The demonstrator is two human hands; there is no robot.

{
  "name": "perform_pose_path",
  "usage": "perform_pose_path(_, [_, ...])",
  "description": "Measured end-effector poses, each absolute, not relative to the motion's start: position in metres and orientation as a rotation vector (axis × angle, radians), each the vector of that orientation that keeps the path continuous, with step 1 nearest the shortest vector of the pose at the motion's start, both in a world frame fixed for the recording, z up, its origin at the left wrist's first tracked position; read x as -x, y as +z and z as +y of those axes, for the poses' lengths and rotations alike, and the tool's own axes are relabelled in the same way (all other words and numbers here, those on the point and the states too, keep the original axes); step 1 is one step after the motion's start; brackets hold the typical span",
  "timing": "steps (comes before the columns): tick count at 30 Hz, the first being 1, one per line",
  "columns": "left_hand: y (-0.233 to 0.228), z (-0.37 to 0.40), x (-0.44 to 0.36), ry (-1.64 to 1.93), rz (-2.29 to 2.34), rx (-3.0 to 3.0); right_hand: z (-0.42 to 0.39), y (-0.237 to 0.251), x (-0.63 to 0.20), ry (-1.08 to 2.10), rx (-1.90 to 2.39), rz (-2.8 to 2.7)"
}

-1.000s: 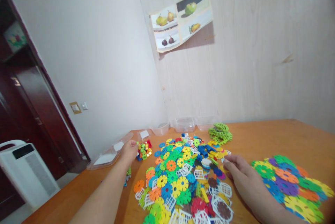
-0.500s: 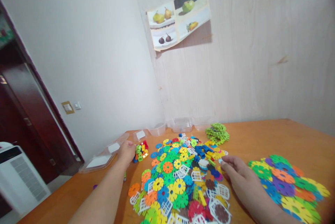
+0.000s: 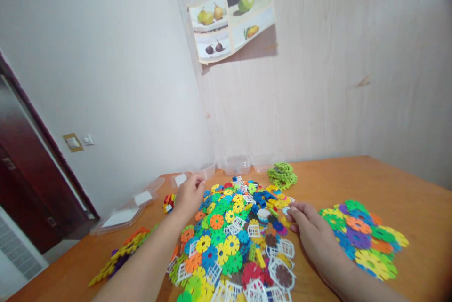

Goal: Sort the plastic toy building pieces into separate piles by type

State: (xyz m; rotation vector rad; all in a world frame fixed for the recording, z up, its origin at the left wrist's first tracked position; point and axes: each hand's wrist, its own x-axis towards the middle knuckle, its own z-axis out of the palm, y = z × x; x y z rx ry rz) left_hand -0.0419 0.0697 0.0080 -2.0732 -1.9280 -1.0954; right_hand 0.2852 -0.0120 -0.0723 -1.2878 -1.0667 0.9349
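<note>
A large pile of plastic snowflake discs (image 3: 217, 221) mixes several colours with white lattice window pieces (image 3: 254, 231) and small bricks. My left hand (image 3: 190, 194) is over the far left edge of the pile, its fingers curled together; whatever they hold, if anything, is hidden. On the right edge of the pile rests my right hand (image 3: 312, 229), fingers bent and closed by a pale piece (image 3: 285, 210) at the fingertips. Whether it grips that piece is unclear. Behind my left wrist, a small group of red and yellow bricks (image 3: 168, 203) is partly covered.
A separate heap of flower discs (image 3: 367, 236) lies right. Green linked pieces (image 3: 282, 176) sit at the back, near clear plastic containers (image 3: 237, 165) along the wall. Clear lids (image 3: 118, 219) line the left edge. Yellow and orange pieces (image 3: 127, 249) are beside my left forearm.
My left hand has moved right, from the small brick group to the main pile's far left edge. My right hand stays at the pile's right edge. The view has shifted slightly right.
</note>
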Motion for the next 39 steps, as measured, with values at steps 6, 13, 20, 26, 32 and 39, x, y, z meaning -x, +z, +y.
perform_pose_path(6, [0.014,0.046,-0.071,-0.622,-1.330,2.734,-0.012,-0.070,-0.283,0.935,1.268,-1.035])
perform_pose_path(13, [-0.004,0.038,-0.134,-0.156,-1.027,2.768,-0.008,-0.076,-0.284,0.914,1.248,-1.087])
perform_pose_path(20, [-0.011,0.045,-0.146,-0.060,-1.028,2.676,-0.005,-0.080,-0.286,0.868,1.265,-1.138])
perform_pose_path(26, [-0.012,0.045,-0.141,-0.018,-1.023,2.640,-0.002,-0.084,-0.286,0.850,1.277,-1.169])
perform_pose_path(32, [-0.015,0.048,-0.144,-0.033,-0.992,2.653,-0.003,-0.082,-0.285,0.858,1.273,-1.159])
perform_pose_path(39, [-0.013,0.056,-0.146,-0.352,-1.249,2.756,-0.005,-0.081,-0.285,0.860,1.258,-1.154])
